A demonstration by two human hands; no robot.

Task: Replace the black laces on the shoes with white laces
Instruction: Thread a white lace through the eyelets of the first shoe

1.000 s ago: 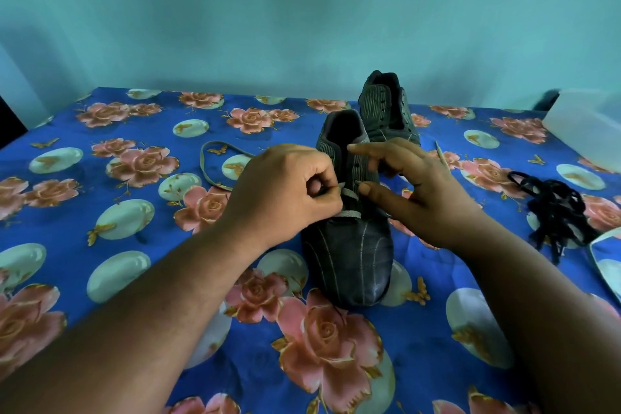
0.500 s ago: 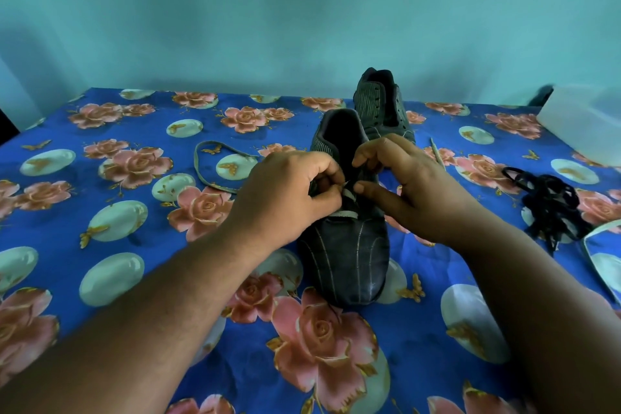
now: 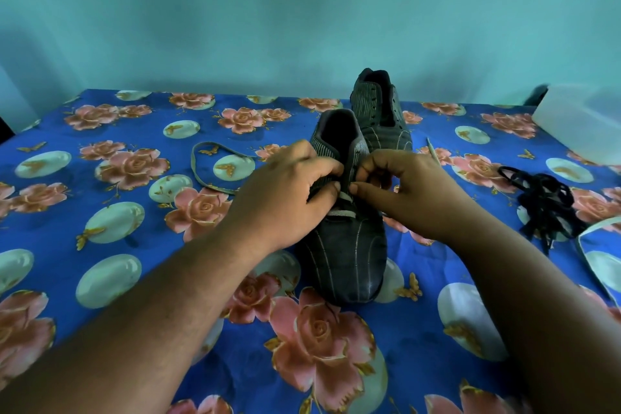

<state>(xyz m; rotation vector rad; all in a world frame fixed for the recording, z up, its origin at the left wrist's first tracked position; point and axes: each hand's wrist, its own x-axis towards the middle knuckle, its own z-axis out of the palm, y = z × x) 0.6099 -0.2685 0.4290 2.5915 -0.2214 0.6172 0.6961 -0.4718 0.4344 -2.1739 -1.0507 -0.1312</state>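
A dark striped shoe (image 3: 347, 255) stands toe toward me in the middle of the table. A white lace (image 3: 342, 213) crosses its lowest eyelets. My left hand (image 3: 285, 198) grips the shoe's left eyelet flap, fingers curled over it. My right hand (image 3: 406, 191) pinches the white lace at the right side of the eyelets. The lace's left end (image 3: 215, 166) loops out over the cloth; another end (image 3: 433, 153) shows beyond my right hand. The second shoe (image 3: 379, 114) stands behind, unlaced. A heap of black laces (image 3: 541, 202) lies at the right.
The table wears a blue cloth (image 3: 100, 228) printed with roses. A white plastic container (image 3: 581, 124) sits at the far right. Another white lace (image 3: 591, 259) curves along the right edge. A teal wall rises behind the table.
Both hands have closed in over the shoe's eyelets. My right fingers, stretched out a second ago, are now curled and pinching the lace. The view has shifted slightly.
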